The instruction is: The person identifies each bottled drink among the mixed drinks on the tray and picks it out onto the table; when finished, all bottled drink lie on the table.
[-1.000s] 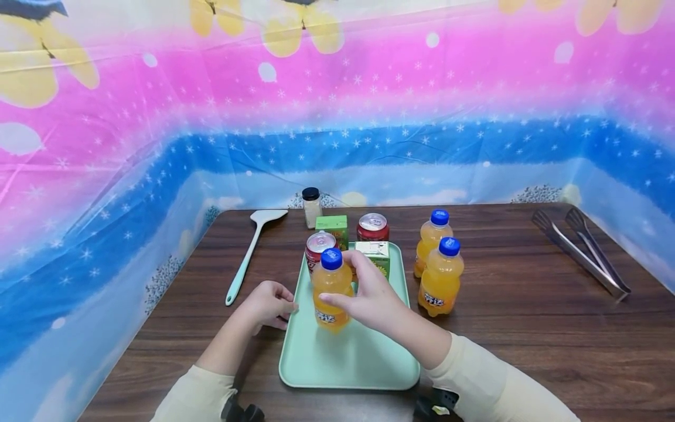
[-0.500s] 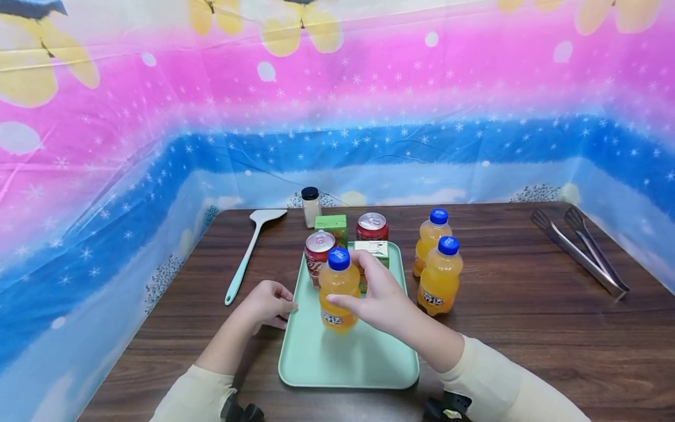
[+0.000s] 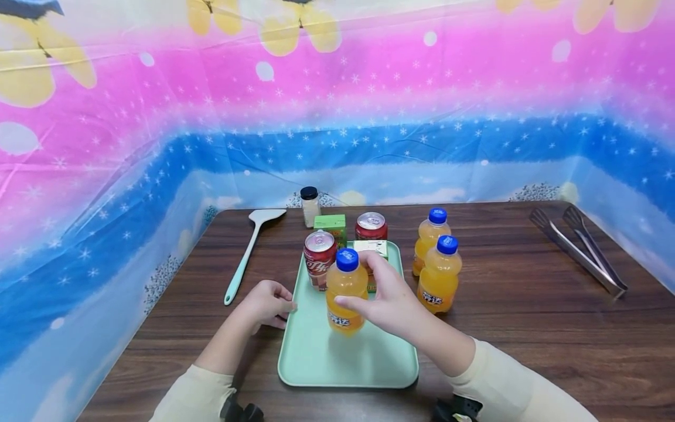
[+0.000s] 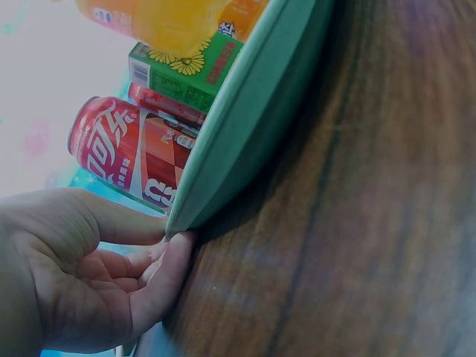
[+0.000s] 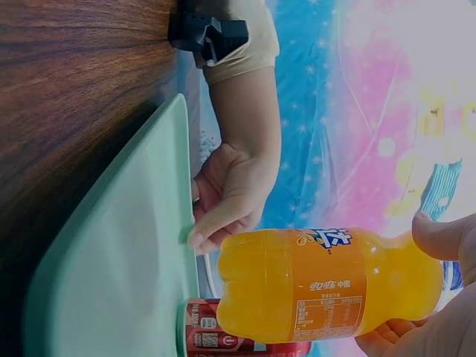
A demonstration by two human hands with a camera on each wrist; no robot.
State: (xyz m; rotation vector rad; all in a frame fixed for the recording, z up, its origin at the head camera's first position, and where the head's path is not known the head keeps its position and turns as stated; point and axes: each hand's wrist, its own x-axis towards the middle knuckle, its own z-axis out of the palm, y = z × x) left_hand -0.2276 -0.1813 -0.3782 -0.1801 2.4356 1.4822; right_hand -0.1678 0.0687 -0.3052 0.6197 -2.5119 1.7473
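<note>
My right hand [image 3: 394, 300] grips an orange soda bottle [image 3: 345, 290] with a blue cap, thumb and fingers round its upper part. The right wrist view shows the bottle [image 5: 327, 286] held upright, its base apart from the pale green tray [image 3: 321, 366]. My left hand [image 3: 267, 305] pinches the tray's left rim, as the left wrist view shows with thumb and fingers [image 4: 160, 279] at the edge. Behind the bottle a red soda can [image 3: 319, 264] stands on the tray, beside a green drink carton [image 3: 371, 247] that is partly hidden by my right hand.
Farther back stand another green carton [image 3: 330, 225], a red can [image 3: 371, 225] and a black-lidded jar [image 3: 310, 208]. Two more orange soda bottles [image 3: 440, 281] stand right of the tray. A spatula [image 3: 248, 258] lies left; metal tongs [image 3: 582, 255] lie far right.
My right hand has carried the bottle a short way to the right over the tray, uncovering more of the front red can. The left hand stays at the tray's rim.
</note>
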